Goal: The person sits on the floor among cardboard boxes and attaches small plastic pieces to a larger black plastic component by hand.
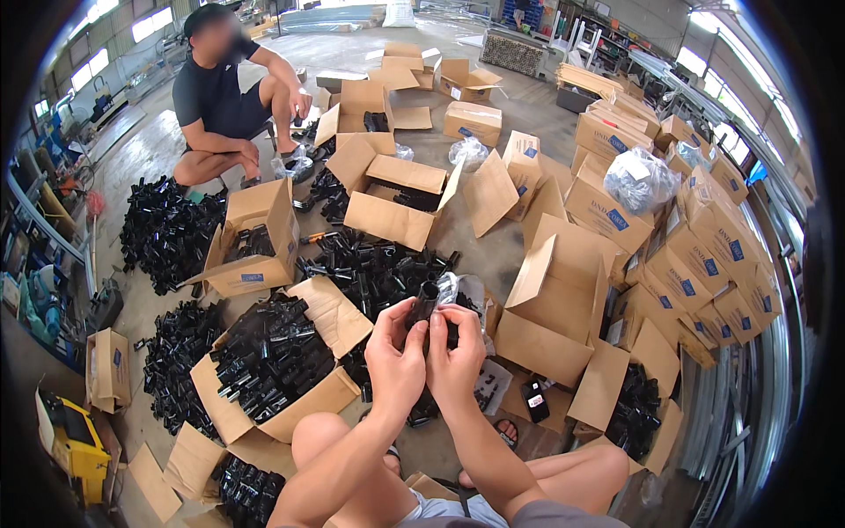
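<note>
Both hands are raised in front of me, close together over the pile of black parts. My left hand is closed around a short black tube-shaped part, whose open round end points up and away. The fingers of my right hand are closed against the same part from the other side, and both thumbs press near its lower end. My hands hide the lower portion of the tube. Behind it lies a heap of similar black parts. An open carton full of such parts stands to the left of my hands.
A person squats at the far left beside another black heap. Open cartons stand ahead, and a large open carton is to my right. Closed cartons are stacked further right. A phone lies near my foot.
</note>
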`<state>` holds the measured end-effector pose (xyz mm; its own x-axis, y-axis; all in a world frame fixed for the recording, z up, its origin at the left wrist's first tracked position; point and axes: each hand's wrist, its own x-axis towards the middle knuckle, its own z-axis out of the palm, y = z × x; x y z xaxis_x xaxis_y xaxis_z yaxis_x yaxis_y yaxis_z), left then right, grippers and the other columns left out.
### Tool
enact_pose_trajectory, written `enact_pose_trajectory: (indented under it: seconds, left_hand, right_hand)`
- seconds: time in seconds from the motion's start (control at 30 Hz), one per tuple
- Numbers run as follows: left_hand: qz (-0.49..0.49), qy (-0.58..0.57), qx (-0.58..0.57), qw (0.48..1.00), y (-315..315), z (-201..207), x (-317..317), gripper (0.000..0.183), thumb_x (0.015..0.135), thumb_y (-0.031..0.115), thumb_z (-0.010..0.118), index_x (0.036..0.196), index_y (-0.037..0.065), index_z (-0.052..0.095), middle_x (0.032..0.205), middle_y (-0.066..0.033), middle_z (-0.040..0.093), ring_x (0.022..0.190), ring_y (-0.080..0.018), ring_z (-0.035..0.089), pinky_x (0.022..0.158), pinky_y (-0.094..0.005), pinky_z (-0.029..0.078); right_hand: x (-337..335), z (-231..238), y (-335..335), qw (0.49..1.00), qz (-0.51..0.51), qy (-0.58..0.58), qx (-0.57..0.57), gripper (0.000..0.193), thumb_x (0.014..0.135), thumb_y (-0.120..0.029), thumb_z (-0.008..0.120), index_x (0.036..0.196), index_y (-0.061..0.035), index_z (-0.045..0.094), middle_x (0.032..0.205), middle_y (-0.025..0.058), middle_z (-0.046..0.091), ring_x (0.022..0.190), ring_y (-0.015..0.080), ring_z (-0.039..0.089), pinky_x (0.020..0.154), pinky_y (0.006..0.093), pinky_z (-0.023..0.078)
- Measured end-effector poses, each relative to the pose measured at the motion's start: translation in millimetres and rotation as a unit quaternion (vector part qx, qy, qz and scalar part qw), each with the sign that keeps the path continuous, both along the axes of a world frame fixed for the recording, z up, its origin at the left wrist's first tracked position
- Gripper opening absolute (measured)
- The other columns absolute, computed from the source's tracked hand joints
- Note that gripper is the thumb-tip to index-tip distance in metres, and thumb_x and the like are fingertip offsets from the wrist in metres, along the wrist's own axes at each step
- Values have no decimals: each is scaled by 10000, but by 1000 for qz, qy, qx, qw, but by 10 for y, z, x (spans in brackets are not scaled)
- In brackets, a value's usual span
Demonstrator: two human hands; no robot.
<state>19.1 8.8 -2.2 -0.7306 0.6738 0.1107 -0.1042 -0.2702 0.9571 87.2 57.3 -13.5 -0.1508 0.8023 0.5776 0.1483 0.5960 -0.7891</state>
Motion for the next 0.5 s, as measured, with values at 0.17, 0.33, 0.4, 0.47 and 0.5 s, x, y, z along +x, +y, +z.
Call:
enact_pose_trajectory:
  seconds: [0.17,0.33,0.4,0.47,0.5]
  left_hand:
    - [5,23,-21,999,-1,11,25,304,944,-27,649,1246,-52,618,1094,-120,715,1001,-155,682,893,-293,537]
    - [-31,1,-22,999,61,-41,38,336,907,-27,706,1236,-41,639,1122,-120,716,1007,-153,672,912,-301,536]
    - [-64,0,-34,997,-15,47,-29,387,851,-18,775,1221,-28,663,1122,-112,720,1022,-148,663,925,-298,532]
    - [-89,57,-94,990,-95,82,-134,482,798,-52,810,1252,25,668,1123,-67,698,1027,-130,659,900,-279,554]
    - [-106,55,-107,987,-106,68,-150,483,802,-53,803,1258,16,660,1115,-71,702,1010,-133,666,863,-275,570]
  right_hand:
    - [1,-18,-37,999,-1,29,-34,216,973,-142,658,1125,5,612,1036,170,689,951,307,686,857,393,525]
    - [140,-160,77,993,-23,-33,-110,239,1025,-175,591,1182,5,591,1054,149,680,949,281,672,833,386,519]
    - [134,-258,101,982,25,69,-175,253,1080,-217,509,1171,10,573,1100,109,671,973,251,658,813,372,513]
    - [213,-286,94,949,88,164,-255,304,1103,-290,477,1216,-22,567,1138,75,659,1031,205,646,844,344,515]
    - [284,-186,31,869,162,260,-389,332,1100,-329,480,1253,-46,562,1143,65,656,1055,190,639,877,334,512]
